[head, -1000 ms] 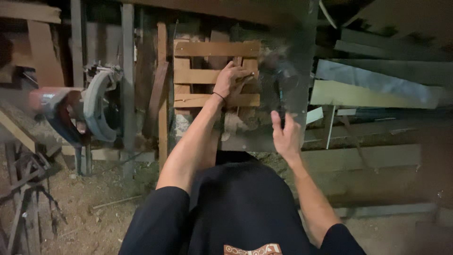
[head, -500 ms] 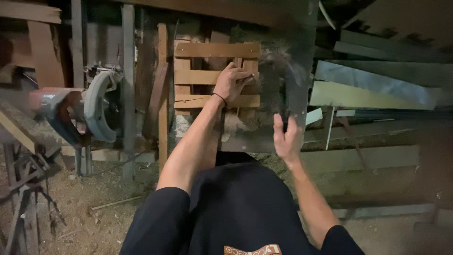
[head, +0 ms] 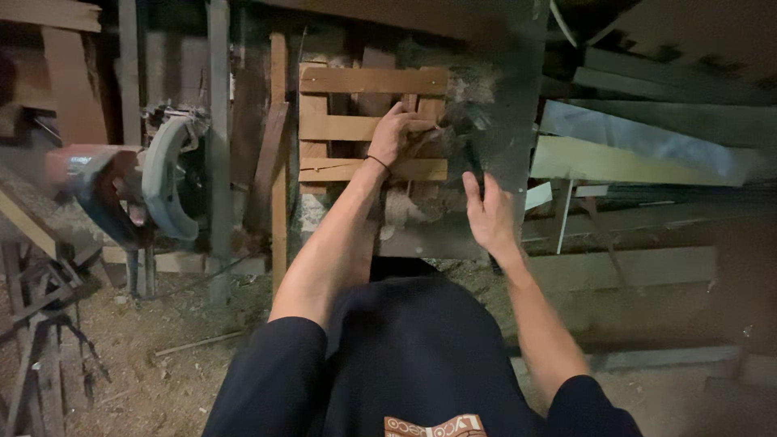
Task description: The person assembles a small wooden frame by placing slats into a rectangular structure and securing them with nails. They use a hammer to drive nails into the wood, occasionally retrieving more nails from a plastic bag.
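Note:
A small frame of wooden slats (head: 356,81) lies on a dark, dusty bench (head: 510,97) in front of me. My left hand (head: 395,133) presses on its middle slat, fingertips pinched together near the right end; whatever they pinch is too small to see. My right hand (head: 490,214) hovers just right of the frame, closed around the dark handle of a hammer (head: 468,150). The hammer's blurred head points toward my left fingertips.
A circular saw (head: 162,186) with a grey guard sits at the left on a wooden stand. Long planks and boards (head: 647,154) are stacked at the right. Sawdust covers the ground (head: 162,364), where a dark metal frame (head: 40,324) stands at the far left.
My right hand has shifted slightly upward and the hammer has swung closer to the frame. My left hand has stayed on the slat.

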